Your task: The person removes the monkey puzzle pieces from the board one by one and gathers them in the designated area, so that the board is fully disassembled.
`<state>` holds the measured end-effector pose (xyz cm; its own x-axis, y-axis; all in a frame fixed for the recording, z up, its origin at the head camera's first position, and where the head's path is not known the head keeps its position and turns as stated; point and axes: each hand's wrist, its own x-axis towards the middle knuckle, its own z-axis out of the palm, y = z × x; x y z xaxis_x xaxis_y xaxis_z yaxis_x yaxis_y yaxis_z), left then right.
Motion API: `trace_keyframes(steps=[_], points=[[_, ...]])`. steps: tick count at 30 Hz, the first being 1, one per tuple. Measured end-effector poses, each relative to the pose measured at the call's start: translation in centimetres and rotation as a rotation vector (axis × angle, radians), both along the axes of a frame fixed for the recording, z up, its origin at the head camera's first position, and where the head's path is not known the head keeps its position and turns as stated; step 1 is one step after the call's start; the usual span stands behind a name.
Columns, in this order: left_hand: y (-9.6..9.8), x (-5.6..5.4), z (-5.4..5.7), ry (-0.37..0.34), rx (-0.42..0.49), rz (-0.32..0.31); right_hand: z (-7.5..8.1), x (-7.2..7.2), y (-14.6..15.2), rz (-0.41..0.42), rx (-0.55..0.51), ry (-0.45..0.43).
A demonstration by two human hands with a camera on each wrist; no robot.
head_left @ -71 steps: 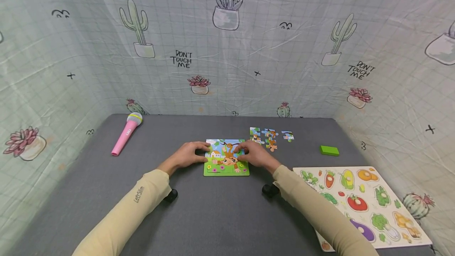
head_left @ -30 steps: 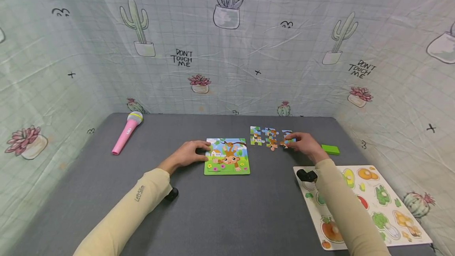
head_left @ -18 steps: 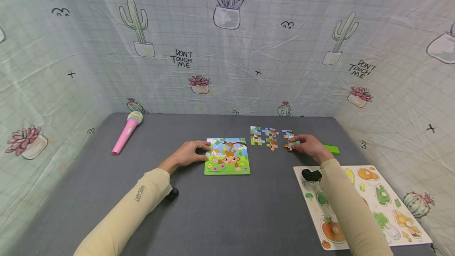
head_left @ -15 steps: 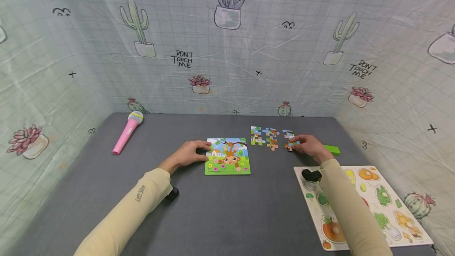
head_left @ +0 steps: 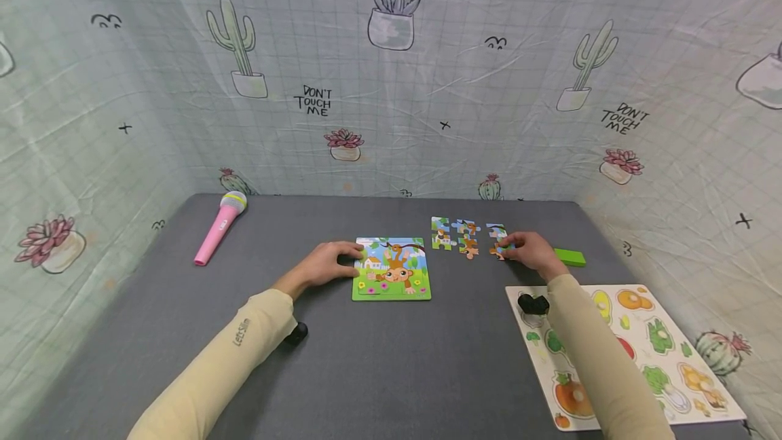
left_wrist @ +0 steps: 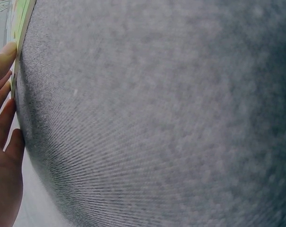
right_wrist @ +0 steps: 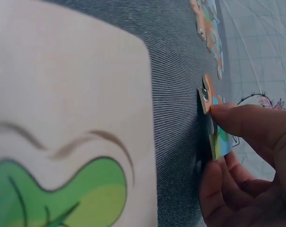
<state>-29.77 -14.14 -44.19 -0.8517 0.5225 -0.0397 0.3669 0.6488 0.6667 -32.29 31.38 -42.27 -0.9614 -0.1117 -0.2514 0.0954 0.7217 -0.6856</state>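
Observation:
A square jigsaw board (head_left: pixel 385 290) with a monkey picture lies mid-table. My left hand (head_left: pixel 320 263) rests against its left edge; in the left wrist view the thumb and fingertips touch the board's rim. To the right, my right hand (head_left: pixel 533 253) pinches a small jigsaw piece (right_wrist: pixel 222 144) between thumb and fingers, low over the table. That piece sits just below another piece (head_left: pixel 495 228). Several other pieces (head_left: pixel 469 247) are laid out in two rows to its left. The fingers hide part of the held piece.
A vegetable peg board (head_left: pixel 635 406) lies under the right forearm. Behind the right wrist is a green block (head_left: pixel 571 257). A pink toy microphone (head_left: pixel 215 236) lies at the back left. A printed cloth (head_left: pixel 391 100) encloses the grey table (head_left: pixel 379 379).
My right hand has left the board and moved right, bringing a piece beneath the rightmost one. It then shifted slightly further right. The left hand has stayed at the board.

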Motion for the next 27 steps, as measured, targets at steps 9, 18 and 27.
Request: trace_keyframes(steps=[9, 18, 27], points=[[0.01, 0.09, -0.19, 0.004, 0.003, 0.006, -0.11, 0.28, 0.14, 0.008, 0.075, 0.053], [0.01, 0.15, -0.20, 0.000, 0.007, 0.017, -0.50, 0.27, 0.54, -0.002, 0.111, 0.060], [0.00, -0.02, -0.38, 0.018, 0.003, 0.011, -0.48, 0.39, 0.44, -0.001, 0.107, 0.047]])
